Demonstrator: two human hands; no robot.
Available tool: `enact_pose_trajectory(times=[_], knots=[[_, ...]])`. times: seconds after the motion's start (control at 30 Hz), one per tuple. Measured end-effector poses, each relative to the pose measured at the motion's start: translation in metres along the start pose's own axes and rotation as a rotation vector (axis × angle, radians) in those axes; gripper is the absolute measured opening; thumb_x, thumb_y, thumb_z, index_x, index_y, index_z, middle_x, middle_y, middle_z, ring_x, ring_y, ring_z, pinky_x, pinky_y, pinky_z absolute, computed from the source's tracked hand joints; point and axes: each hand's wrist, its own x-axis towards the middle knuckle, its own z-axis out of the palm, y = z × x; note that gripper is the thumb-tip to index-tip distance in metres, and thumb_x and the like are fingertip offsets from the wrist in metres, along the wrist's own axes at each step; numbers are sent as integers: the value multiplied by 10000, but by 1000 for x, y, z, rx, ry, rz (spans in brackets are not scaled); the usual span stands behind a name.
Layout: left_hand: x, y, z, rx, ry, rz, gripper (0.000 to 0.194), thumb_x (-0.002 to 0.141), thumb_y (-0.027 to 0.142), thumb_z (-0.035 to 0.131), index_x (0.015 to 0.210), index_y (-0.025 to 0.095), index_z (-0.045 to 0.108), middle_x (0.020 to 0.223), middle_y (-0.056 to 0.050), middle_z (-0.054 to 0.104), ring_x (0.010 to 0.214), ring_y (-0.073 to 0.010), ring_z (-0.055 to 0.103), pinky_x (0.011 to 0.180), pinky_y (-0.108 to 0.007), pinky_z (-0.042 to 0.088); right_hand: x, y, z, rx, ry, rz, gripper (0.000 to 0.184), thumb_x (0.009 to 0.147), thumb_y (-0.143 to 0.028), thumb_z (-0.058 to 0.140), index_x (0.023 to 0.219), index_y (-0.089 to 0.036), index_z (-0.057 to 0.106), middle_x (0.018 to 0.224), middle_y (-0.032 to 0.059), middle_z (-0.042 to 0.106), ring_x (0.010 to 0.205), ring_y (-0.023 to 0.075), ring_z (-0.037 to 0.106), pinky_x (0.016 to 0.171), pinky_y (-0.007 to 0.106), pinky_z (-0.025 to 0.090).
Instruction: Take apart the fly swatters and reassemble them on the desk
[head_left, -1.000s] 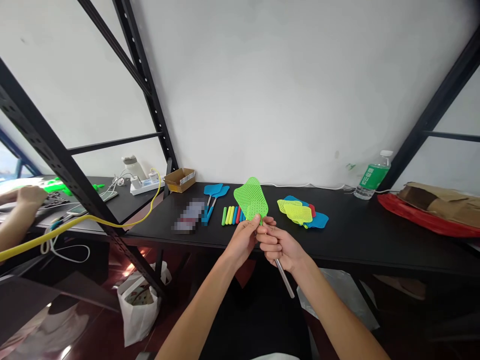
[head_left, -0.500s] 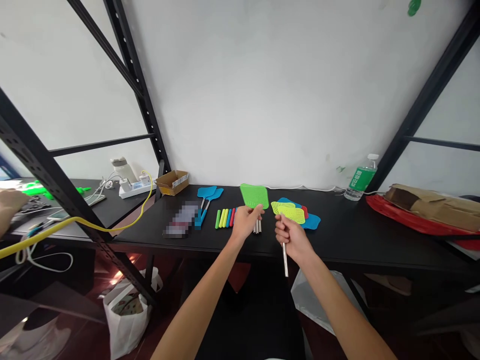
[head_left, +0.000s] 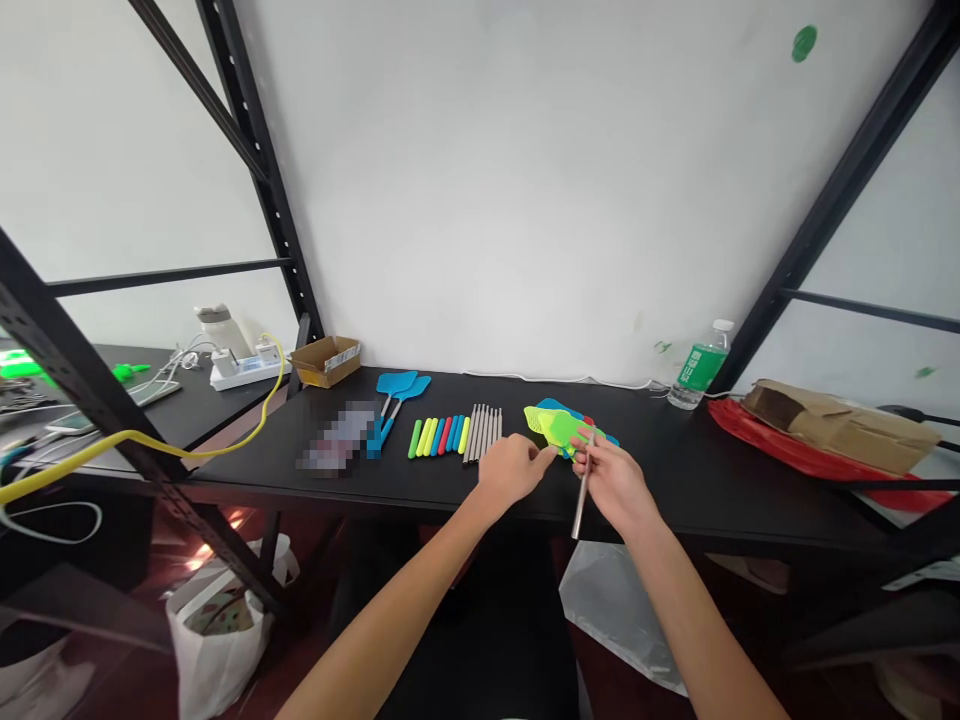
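My left hand pinches the lower edge of a green fly swatter head, its fingertips partly hidden. Close by on the right, my right hand grips a metal tube, whose lower end points toward me. The tube's upper end is near the green head; whether they touch I cannot tell. Under and behind the green head lie yellow, red and blue swatter heads. Several metal tubes lie side by side left of my left hand, beside a row of coloured handles.
Two blue fly swatters lie at the left by a blurred-out packet. Behind them is a small cardboard box. A water bottle and a flattened carton stand at the right. Black shelf posts flank the table.
My left hand has brought the green swatter head down and right, over the pile and close to my right hand. The row of metal tubes is now uncovered. The view has shifted slightly.
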Motion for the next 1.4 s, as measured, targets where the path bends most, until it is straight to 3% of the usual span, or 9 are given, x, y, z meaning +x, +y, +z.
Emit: enact_pose_trajectory(times=[0.17, 0.33, 0.47, 0.57, 0.9, 1.03, 1.2, 1.3, 1.4], knots=[[-32, -53, -51, 157, 116, -112, 392, 915, 505, 467, 824, 248, 749, 759, -55, 706, 734, -222, 638, 595, -272, 345, 32, 46, 34, -245, -45, 47, 440, 606, -42, 654, 1014, -207, 630, 1025, 66, 680, 749, 145, 640, 564, 234, 526], [-38, -126, -100, 448, 280, -313, 300, 905, 369, 481, 1059, 248, 709, 997, -80, 716, 907, -274, 650, 702, -312, 435, 67, 78, 63, -750, -16, -115, 614, 633, -129, 599, 1242, -202, 588, 1343, 122, 574, 1243, 299, 534, 975, 418, 487], [-30, -157, -112, 628, 270, -347, 337, 907, 387, 499, 1114, 180, 666, 1086, -145, 690, 995, -330, 641, 759, -370, 474, 72, 88, 72, -968, -6, -143, 777, 700, -191, 554, 1466, -140, 431, 1566, 142, 350, 1468, 324, 267, 1181, 449, 253], [-18, -162, -111, 685, 251, -385, 363, 909, 406, 519, 1118, 131, 631, 1042, -178, 698, 968, -344, 661, 764, -391, 483, 70, 91, 73, -1006, -45, -124, 830, 737, -230, 542, 1531, -109, 330, 1598, 146, 282, 1467, 323, 276, 1184, 444, 244], [-8, -148, -115, 708, 125, -426, 318, 932, 317, 460, 944, 117, 707, 1002, -200, 713, 978, -349, 679, 754, -389, 494, 56, 87, 60, -892, -46, -200, 686, 774, -291, 552, 1444, -165, 481, 1489, 140, 472, 1337, 308, 483, 1063, 409, 412], [-23, -111, -108, 696, 185, -339, 372, 976, 360, 386, 976, 116, 666, 941, -193, 709, 942, -349, 688, 744, -392, 496, 38, 83, 75, -671, -75, -254, 490, 798, -321, 626, 1271, -196, 610, 1390, 120, 574, 1273, 268, 544, 1077, 395, 404], [-50, -45, -74, 624, 104, -218, 383, 1006, 419, 339, 1158, 143, 556, 889, -160, 709, 851, -337, 705, 711, -383, 497, 19, 72, 111, -94, -136, 101, 184, 848, -320, 674, 977, -203, 617, 948, 83, 720, 838, 196, 691, 740, 326, 564], [-66, -22, -47, 539, 34, -156, 376, 1023, 395, 291, 1173, 136, 519, 832, -145, 696, 800, -314, 700, 681, -347, 470, 15, 59, 120, 167, -99, 222, 112, 899, -284, 634, 871, -205, 560, 554, -52, 535, 451, 92, 502, 459, 214, 453], [-79, -16, -29, 338, 22, -107, 366, 1031, 394, 255, 1101, 151, 520, 792, -115, 669, 734, -275, 667, 621, -301, 404, 12, 47, 115, 241, -82, 220, 190, 918, -350, 638, 841, -209, 537, 441, -135, 232, 326, 46, 202, 330, 168, 239]])
